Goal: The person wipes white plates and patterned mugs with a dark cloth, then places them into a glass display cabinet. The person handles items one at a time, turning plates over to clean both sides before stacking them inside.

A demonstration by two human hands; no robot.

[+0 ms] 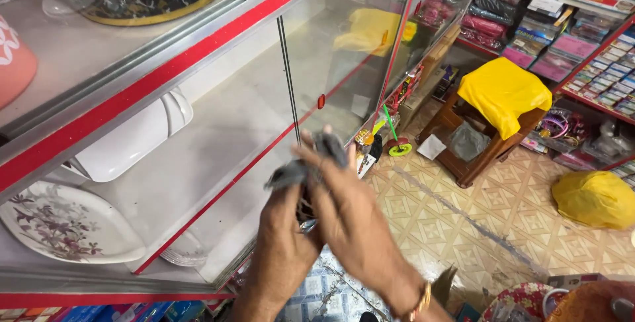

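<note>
A grey cloth [311, 163] is held between both hands, low in the middle of the view, just in front of the glass sliding door [278, 103] of a display cabinet. The left hand [284, 236] is clenched around the cloth's lower part, its fingers hidden behind the fabric and the other hand. The right hand [344, 209] is laid across it, with fingers [314, 156] stretched upward and pinching the cloth's upper folds. Behind the glass, a floral plate [63, 226] and a white tray [129, 140] are seen on the shelves. Farther off, on the patterned tile floor [463, 223], a wooden stool [486, 143] draped with yellow plastic is placed.
</note>
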